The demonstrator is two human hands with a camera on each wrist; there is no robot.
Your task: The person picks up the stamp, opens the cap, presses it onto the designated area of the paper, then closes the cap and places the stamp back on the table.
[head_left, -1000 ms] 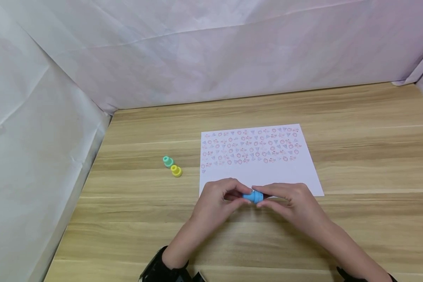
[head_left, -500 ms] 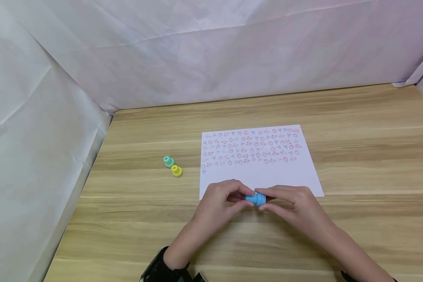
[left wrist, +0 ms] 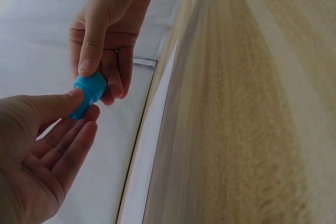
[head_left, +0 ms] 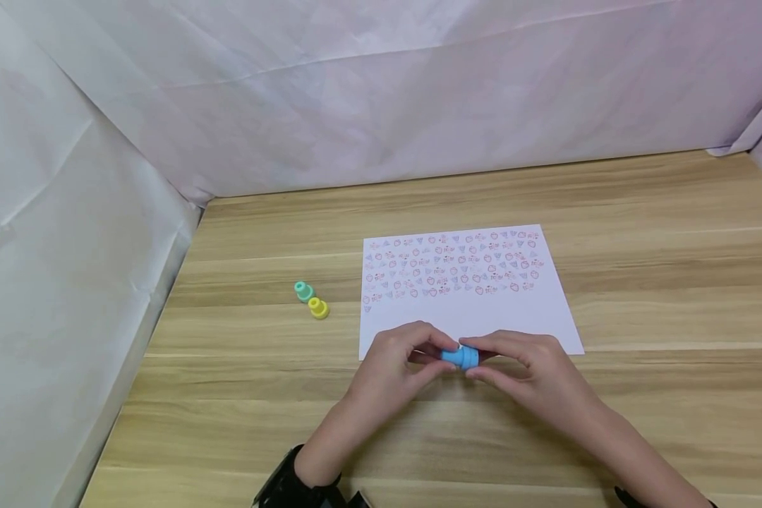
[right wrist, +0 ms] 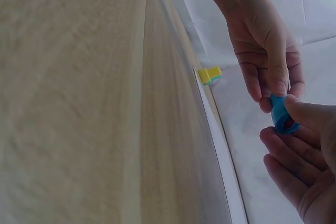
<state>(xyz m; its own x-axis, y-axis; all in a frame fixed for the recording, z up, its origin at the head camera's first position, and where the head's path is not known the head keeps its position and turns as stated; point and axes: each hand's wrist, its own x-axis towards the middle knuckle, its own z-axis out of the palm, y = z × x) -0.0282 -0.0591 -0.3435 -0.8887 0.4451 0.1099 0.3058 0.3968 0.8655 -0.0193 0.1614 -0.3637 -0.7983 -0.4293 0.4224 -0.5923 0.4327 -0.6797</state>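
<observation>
Blue stamp (head_left: 461,358) is held sideways above the worktop (head_left: 241,395), by the paper's (head_left: 476,314) near edge, its long axis running left to right. The left hand's (head_left: 400,360) fingers pinch the narrow end; the right hand's (head_left: 530,363) clamp the wide end, facing right, presumably steadying both. Farther off, yellow (head_left: 318,308) and green stamps (head_left: 303,291) stand left, probably so they don't crowd the paper.

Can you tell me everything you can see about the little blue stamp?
The blue stamp looks like smooth plastic: a narrow handle widening to a round end, where a dark reddish patch shows in the right wrist view. It's held sideways off the table, by the paper's near edge in the head view. The left hand's grip pinches its narrow end, the right hand's grip its wide end.
</observation>
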